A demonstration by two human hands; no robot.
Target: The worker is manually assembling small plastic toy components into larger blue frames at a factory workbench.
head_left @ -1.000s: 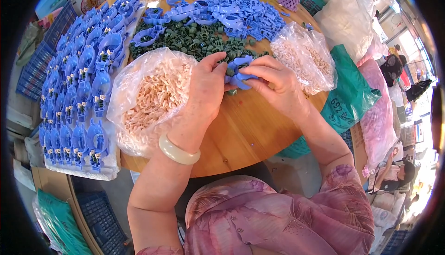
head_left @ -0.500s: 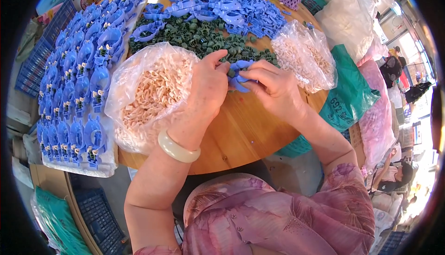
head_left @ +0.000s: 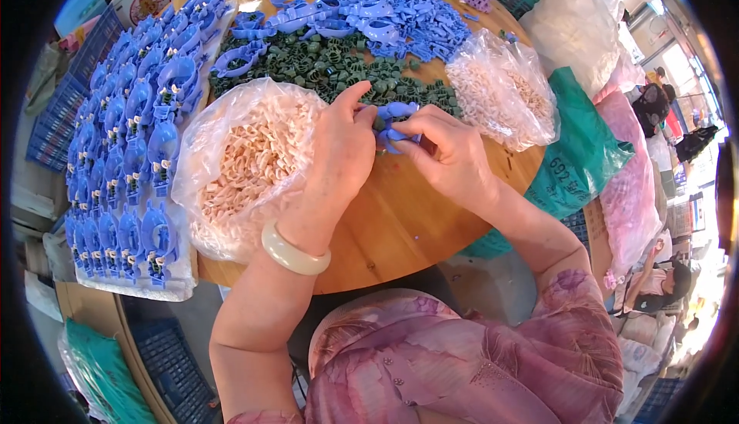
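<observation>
- The left hand point(head_left: 342, 150) and the right hand point(head_left: 446, 154) meet over the round wooden table point(head_left: 408, 231), fingertips facing each other.
- Between them sits a small blue plastic piece point(head_left: 395, 120); the left thumb and forefinger are pinched on its left end, and the right hand's fingers are closed on its right side.
- A dark green bit seems to be pressed against the piece at the left fingertips, though it is too small to tell for sure.
- Just beyond the fingertips lies a heap of dark green plastic rings point(head_left: 323, 66), and past that heap a pile of loose blue plastic parts point(head_left: 385, 12).
- Under the left palm and wrist is an open clear bag of pale peach-coloured parts point(head_left: 246, 158) (the wrist wears a pale bangle point(head_left: 295, 251)).
- To the right of the right hand's knuckles, near but apart, a second clear bag of the same pale parts point(head_left: 504, 89) rests at the table edge.
- Far out to the left of the left hand, finished blue pieces stand in tidy rows point(head_left: 135, 139) on a white sheet.
- A green plastic bag point(head_left: 577, 154) hangs off the table beyond the right forearm.
</observation>
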